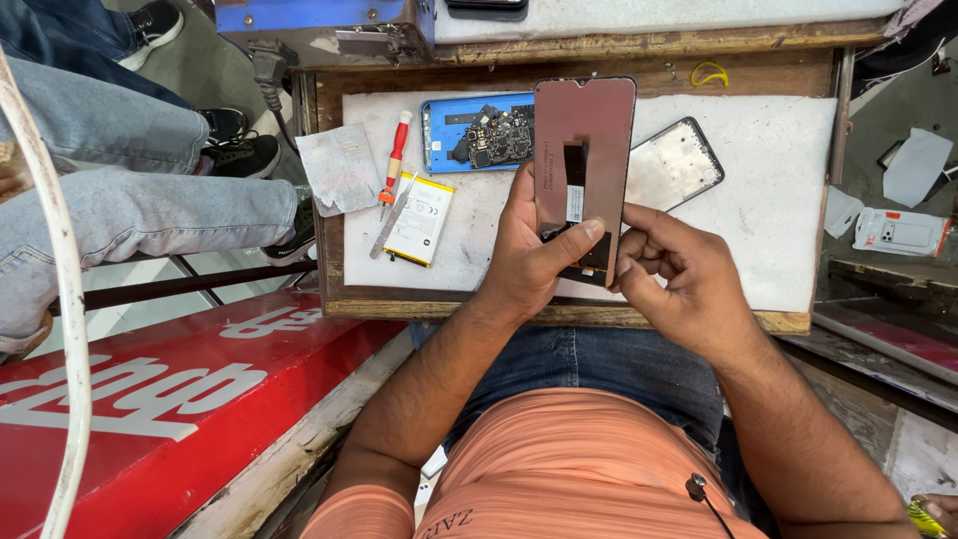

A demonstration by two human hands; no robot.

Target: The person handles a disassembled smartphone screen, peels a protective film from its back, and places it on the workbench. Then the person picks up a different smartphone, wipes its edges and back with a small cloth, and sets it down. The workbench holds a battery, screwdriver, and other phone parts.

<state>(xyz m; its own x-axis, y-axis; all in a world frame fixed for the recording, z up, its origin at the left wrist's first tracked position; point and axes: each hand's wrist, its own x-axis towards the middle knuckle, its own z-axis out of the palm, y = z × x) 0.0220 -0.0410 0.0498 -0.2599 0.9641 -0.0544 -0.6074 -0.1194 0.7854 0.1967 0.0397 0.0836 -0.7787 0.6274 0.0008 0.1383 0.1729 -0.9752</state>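
Two hands raised over the white work mat (778, 190). Left hand (529, 255) wraps the lower edge of a phone display panel (584, 150), thumb across its back. Right hand (679, 279), fingers curled, pinches the panel's bottom corner. Panel: flat, copper-toned, rounded corners, upright above the mat's centre. Blue phone body (479, 135), battery (421, 220), red screwdriver (396, 150) lie on the mat's left half.

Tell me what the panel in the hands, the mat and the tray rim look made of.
Panel: likely glass backed with coppery metallic foil; smooth, dull sheen, black flex strip. Left hand grips it; right hand touches its lower edge.
Mat: seemingly foam or fabric; white, matte, stained.
Tray rim: wood; brown, worn grain.
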